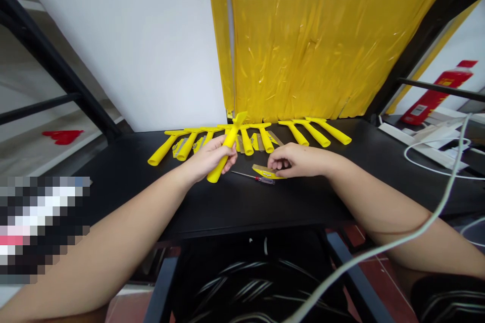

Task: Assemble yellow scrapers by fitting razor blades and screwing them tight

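My left hand [214, 158] is wrapped around a yellow scraper-like handle [216, 170], which is tilted with its flared end up and its round open end toward me. On the black table, my right hand [290, 159] is closed with curled fingers over the right end of a small yellow plate [265, 172] with a brownish strip and small metal parts on it. What the fingertips pinch, if anything, is hidden. Just in front of that plate lies a screwdriver [265, 180] with a clear, reddish handle, its shaft pointing left.
Several matching yellow handles [321, 133] lie in a row along the back of the black table [235, 209], with more small plates [179, 147] among them. Behind hangs a yellow plastic curtain [322, 40]. A white cable [397, 247] loops across the right; a red bottle [435, 91] stands beyond.
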The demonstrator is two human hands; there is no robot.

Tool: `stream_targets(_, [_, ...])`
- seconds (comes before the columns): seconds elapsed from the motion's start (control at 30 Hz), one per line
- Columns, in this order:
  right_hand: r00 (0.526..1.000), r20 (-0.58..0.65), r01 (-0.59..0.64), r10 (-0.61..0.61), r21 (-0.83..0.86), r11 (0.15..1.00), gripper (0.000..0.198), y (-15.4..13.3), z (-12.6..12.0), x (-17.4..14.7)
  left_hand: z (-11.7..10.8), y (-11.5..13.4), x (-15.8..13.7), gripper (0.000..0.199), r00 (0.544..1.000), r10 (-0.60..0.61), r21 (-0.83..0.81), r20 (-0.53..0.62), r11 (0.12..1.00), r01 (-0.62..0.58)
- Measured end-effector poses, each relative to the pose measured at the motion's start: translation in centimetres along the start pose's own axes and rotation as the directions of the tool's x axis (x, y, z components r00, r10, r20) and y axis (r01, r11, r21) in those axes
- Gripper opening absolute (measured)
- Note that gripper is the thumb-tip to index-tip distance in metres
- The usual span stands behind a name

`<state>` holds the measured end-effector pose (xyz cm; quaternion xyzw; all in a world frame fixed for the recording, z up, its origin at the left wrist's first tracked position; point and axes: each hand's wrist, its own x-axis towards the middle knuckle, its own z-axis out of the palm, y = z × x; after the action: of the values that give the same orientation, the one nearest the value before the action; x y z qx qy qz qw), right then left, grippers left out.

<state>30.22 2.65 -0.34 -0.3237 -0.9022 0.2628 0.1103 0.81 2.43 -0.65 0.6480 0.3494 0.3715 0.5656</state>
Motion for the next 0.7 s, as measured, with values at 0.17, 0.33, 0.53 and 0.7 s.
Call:
stream_targets(0.17, [0.997, -0.013, -0.073, 0.073, 0.036, 0.997, 0.022, 0.22, 0.50, 0.32, 0.10, 0.10, -0.03, 0.016, 1.000, -0.008, 0.005, -0.003, 1.000, 0.008])
stream_targets(0.33, [0.993, -0.059, -0.105, 0.105, -0.001, 0.994, 0.026, 0.48, 0.45, 0.42, 0.13, 0.14, -0.03, 0.015, 1.000, -0.008, 0.004, -0.003, 1.000, 0.008])
stream_targets(0.53, [0.987, -0.135, -0.102, 0.082, -0.146, 0.984, 0.022, 0.85, -0.04, 0.42, -0.01, 0.06, -0.01, 0.016, 1.000, -0.012, 0.007, -0.010, 1.000, 0.012])
stream_targets(0.7, [0.999, -0.051, -0.006, 0.002, -0.090, 0.996, 0.013, 0.30, 0.11, 0.22, 0.00, 0.10, 0.01, 0.017, 1.000, -0.017, 0.016, -0.009, 1.000, 0.017])
